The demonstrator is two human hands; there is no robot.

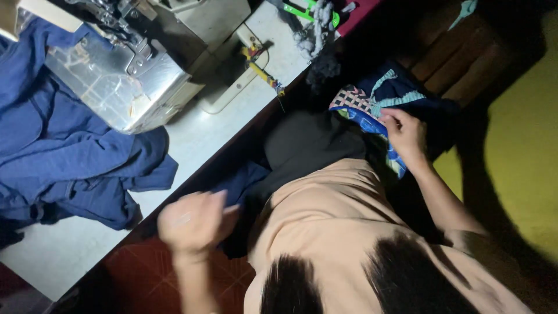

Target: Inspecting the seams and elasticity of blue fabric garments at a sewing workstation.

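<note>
- Both hands are away from the sewing machine (pixel 133 70).
- One hand, the left hand (pixel 195 224), is low in the picture, near the table (pixel 192 139) edge. It is blurry. It looks curled into a loose fist, and something thin may stick out between the fingers, but I cannot tell what.
- On the other side, the right hand (pixel 405 135) reaches to a bundle of coloured cloth (pixel 363 107). The fingers bend and pinch the edge of that cloth. It has blue, teal and checked parts.
- That bundle sits in the dark, off the table, next to a brown wooden thing (pixel 459 58).
- A big blue garment (pixel 64 157) lies in a heap on the table, partly under the machine. No hand touches it.
- Some fluffy thread scraps (pixel 314 35) and a green tool (pixel 317 11) lie at the far end of the table.
- I think the sewing is stopped for now. The blue garment waits at the machine, and the coloured cloth is only being picked up, not sewn yet.
</note>
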